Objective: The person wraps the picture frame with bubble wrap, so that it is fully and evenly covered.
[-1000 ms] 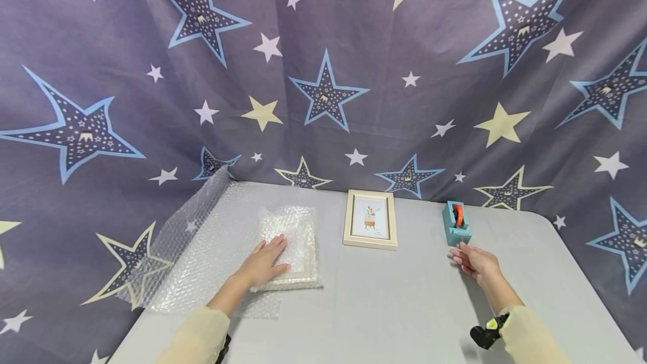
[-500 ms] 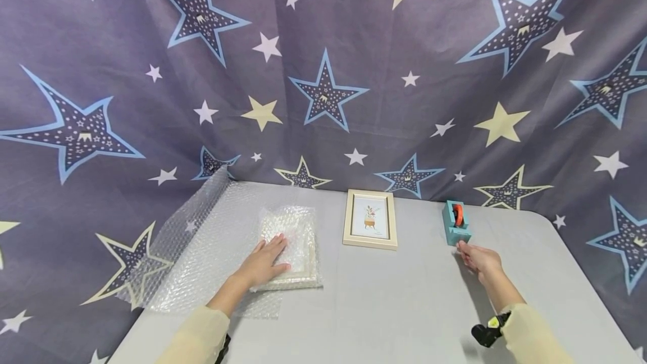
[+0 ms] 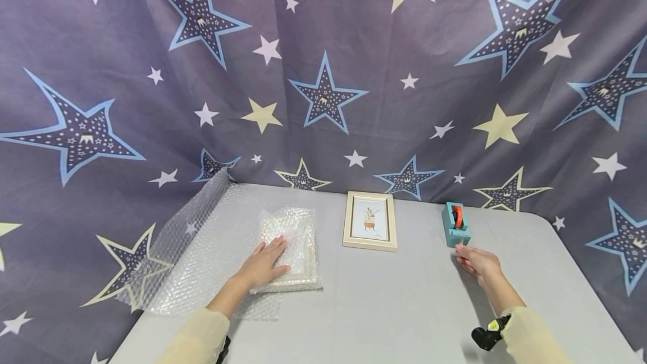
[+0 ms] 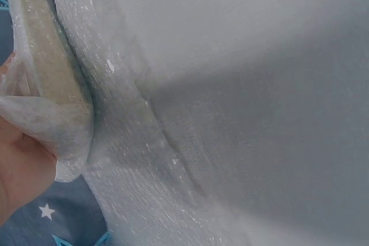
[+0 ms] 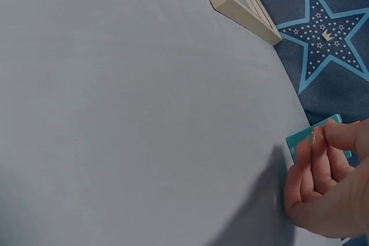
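Observation:
My left hand [image 3: 260, 265] lies flat with spread fingers on a bubble-wrapped picture frame [image 3: 305, 246], which rests on a wide sheet of bubble wrap [image 3: 202, 268]. In the left wrist view, the folded edge of the wrapped picture frame [image 4: 60, 84] shows beside the hand. At the right, my right hand [image 3: 477, 262] is at the front end of a teal tape dispenser [image 3: 449, 229] with an orange core. Its thumb and fingertips pinch the clear tape [image 5: 315, 137], seen as a small glint in the right wrist view; the other fingers curl loosely beneath.
An unwrapped picture frame [image 3: 370, 243] with a plant print lies between the hands toward the back of the grey table [image 3: 394, 308]. A star-patterned cloth [image 3: 434, 89] hangs behind the table. The bubble wrap's left edge rises against that cloth.
My right thumb and fingers have closed together at the front of the tape dispenser, moving slightly right. The left hand stays on the wrapped picture frame.

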`<state>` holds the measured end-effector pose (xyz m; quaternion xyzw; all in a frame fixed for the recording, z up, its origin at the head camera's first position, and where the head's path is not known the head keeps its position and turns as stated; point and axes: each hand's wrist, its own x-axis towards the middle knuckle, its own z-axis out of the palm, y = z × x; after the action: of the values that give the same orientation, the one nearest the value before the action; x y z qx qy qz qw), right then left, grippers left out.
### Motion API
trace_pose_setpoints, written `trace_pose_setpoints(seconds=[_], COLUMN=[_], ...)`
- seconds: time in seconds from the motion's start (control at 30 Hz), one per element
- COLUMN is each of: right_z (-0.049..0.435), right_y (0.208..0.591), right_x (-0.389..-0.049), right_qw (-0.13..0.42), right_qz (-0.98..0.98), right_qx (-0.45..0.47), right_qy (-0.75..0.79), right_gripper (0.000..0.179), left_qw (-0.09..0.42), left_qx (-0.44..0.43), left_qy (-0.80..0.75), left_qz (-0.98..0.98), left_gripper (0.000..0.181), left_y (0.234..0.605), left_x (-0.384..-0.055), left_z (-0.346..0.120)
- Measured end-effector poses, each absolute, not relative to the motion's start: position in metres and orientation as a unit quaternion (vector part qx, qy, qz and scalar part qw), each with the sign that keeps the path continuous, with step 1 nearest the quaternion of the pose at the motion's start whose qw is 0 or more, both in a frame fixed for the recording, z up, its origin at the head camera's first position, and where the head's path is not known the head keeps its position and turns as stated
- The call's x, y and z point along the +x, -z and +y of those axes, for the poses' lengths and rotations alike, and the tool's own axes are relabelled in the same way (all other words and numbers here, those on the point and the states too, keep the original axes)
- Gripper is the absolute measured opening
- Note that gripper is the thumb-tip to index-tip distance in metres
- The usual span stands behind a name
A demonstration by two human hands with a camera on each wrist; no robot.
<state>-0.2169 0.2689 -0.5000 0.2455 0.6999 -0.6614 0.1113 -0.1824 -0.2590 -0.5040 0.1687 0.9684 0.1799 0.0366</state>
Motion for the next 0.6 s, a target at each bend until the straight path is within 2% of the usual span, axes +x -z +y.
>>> trace_pose_setpoints(seconds=[0.37, 0.6], right_z=[0.2711, 0.2715], right_y=[0.5023, 0.5036], right_x=[-0.219, -0.2192], right_qw=[0.12, 0.112], right_qz=[0.715, 0.692], right_qx=[0.23, 0.252], right_qy=[0.649, 0.667], right_gripper=[0.024, 0.027], left_qw=[0.039, 0.044], left_qx=[0.168, 0.168], left_qy=[-0.169, -0.166], left_qz=[0.97, 0.971], left_gripper=[0.069, 0.07], left_y=[0.5043, 0.5055], left_x=[-0.185, -0.1841], left_z=[-0.2603, -0.2597])
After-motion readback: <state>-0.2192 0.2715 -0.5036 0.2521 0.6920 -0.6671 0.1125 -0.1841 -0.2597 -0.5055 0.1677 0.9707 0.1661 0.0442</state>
